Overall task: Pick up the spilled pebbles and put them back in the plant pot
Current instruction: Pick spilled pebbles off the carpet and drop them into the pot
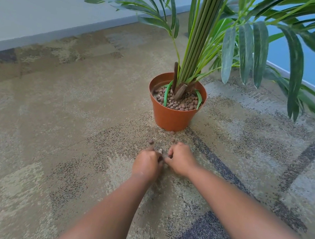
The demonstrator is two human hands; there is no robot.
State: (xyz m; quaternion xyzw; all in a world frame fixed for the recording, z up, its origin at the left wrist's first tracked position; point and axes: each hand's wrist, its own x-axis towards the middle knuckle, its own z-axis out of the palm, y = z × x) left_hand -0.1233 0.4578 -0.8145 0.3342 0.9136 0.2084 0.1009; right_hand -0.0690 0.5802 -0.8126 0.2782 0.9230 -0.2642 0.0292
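Both hands are down on the carpet (49, 123), knuckles up and fingers curled together. The left hand (147, 163) and the right hand (180, 160) meet over a small heap of spilled pebbles (160, 151); a pale one shows between the fingertips, but whether either hand has actually closed on pebbles I cannot tell.

Loose strays lie just beyond: one to the far left (150, 141), one ahead (173, 140), another touching the base of the plant pot (173, 119).

To do this gathering well, I judge it best to rake the strays inward and cup them before lifting.

The pebbles look roundish, with no clear long axis; the pot stands upright, mouth up.
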